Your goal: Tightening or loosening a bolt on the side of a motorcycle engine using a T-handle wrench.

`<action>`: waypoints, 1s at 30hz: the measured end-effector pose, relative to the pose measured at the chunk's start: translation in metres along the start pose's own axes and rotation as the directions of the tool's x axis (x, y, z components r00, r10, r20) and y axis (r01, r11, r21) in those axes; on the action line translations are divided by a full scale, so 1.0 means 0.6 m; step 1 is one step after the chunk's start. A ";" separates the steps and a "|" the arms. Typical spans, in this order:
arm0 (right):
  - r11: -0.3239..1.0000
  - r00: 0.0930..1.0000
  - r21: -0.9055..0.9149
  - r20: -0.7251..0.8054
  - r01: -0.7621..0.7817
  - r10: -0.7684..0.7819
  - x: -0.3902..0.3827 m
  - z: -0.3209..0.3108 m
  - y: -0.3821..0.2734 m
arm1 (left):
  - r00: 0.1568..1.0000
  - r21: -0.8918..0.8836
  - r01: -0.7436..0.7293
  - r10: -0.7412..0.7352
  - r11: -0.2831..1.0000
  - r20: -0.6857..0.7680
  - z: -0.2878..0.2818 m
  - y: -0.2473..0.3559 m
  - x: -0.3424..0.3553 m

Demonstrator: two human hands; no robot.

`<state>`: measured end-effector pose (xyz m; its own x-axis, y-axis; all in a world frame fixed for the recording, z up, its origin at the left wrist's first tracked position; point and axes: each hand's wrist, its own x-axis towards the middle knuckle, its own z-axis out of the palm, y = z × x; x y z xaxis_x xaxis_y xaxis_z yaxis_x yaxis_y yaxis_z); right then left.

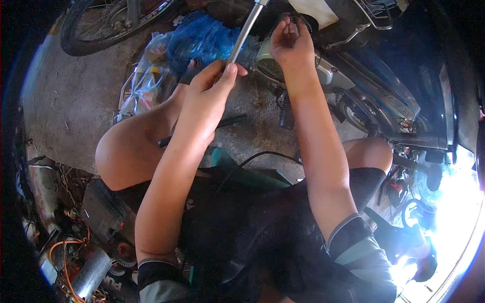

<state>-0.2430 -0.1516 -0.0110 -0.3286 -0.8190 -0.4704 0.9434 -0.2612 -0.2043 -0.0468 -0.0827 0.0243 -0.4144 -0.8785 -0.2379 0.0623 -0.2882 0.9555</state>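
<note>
My left hand [214,83] is closed around the lower end of a slim chrome metal bar [244,38]. The bar slants up and to the right, and its far end runs out of the picture at the top. To its right, my right hand [294,48] reaches up to the dark underside of a motorbike [348,76], palm toward me and fingers curled in. Whatever those fingers hold or touch is too dark and small to make out. A round greenish part [266,59] of the bike sits just left of my right wrist.
Upper left stands a wheel [81,43]. A blue plastic bag [199,43] and a clear bag [144,93] of items lie on the concrete floor [65,106]. Lower left are an orange cable [64,262] and a metal cylinder [92,272]. Strong light glares at lower right.
</note>
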 end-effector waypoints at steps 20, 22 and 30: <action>0.993 0.992 0.013 0.045 -0.118 0.117 0.043 -0.026 -0.029 | 1.000 0.023 0.029 -0.029 0.999 0.000 0.002 -0.005 -0.002; 0.991 0.991 -0.009 0.021 -0.134 0.135 0.032 -0.024 -0.026 | 0.999 0.023 0.034 -0.033 0.999 -0.008 0.003 -0.007 -0.001; 0.977 0.977 0.067 0.085 -0.200 0.195 0.040 -0.025 -0.036 | 1.000 0.032 0.010 -0.010 0.999 0.008 0.009 -0.010 -0.002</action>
<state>-0.2721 -0.1579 -0.0307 -0.1339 -0.8943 -0.4270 0.9909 -0.1255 -0.0478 -0.0513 -0.0777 0.0196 -0.4221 -0.8725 -0.2460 0.0296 -0.2845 0.9582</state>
